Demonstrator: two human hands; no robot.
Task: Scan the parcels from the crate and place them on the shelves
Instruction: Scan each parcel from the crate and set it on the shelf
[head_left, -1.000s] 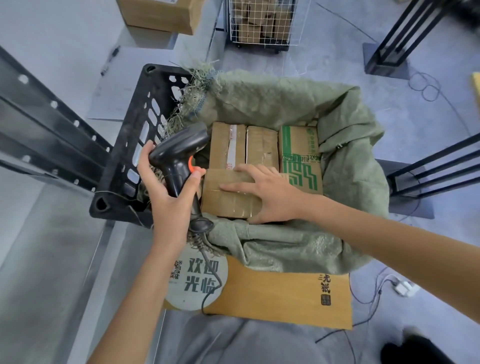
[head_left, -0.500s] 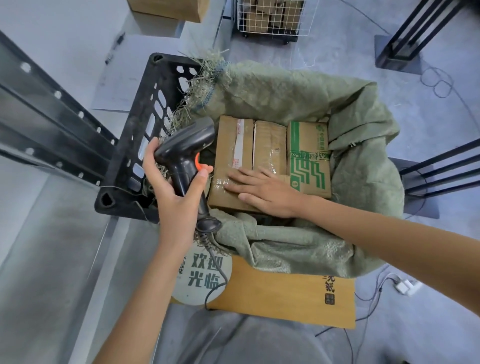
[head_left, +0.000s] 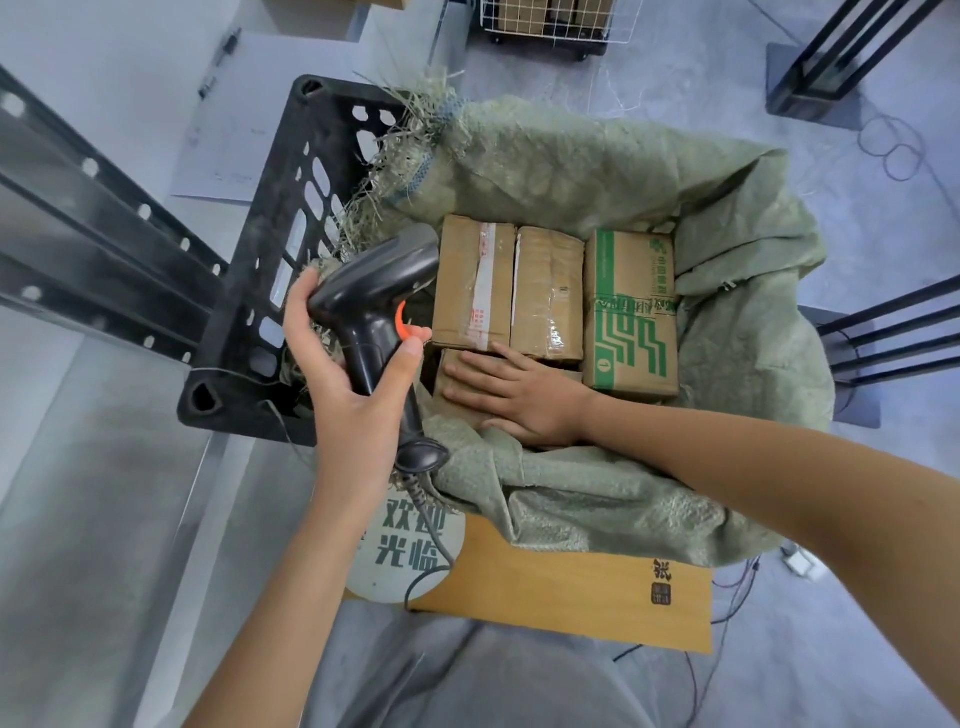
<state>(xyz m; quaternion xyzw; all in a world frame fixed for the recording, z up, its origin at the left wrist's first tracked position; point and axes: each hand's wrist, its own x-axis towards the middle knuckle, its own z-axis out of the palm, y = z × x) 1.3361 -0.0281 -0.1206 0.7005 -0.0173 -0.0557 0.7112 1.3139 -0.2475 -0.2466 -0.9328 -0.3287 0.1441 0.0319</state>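
Note:
A black plastic crate (head_left: 270, 249) lined with a green woven sack (head_left: 571, 171) holds several cardboard parcels. At the back stand a taped brown parcel (head_left: 478, 280), a plain brown parcel (head_left: 548, 291) and a green-printed parcel (head_left: 631, 306). My right hand (head_left: 519, 400) lies flat, fingers straight, on a lower brown parcel (head_left: 451, 382) at the crate's near side; the hand and the sack hide most of it. My left hand (head_left: 353, 400) grips a black barcode scanner (head_left: 374, 291) with an orange trigger, held over the crate's left edge, its head pointing right toward the parcels.
Black steel shelf rails (head_left: 104, 234) run along the left. A sheet of paper (head_left: 244, 119) lies beyond the crate. A wire cage with boxes (head_left: 545, 21) stands at the top. Black metal frames (head_left: 883, 332) are at the right. A yellow board (head_left: 571, 592) lies below the crate, cables beside it.
My right hand has slid down and to the left on the near parcel, which now sits lower and shows less. The scanner stays in my left hand.

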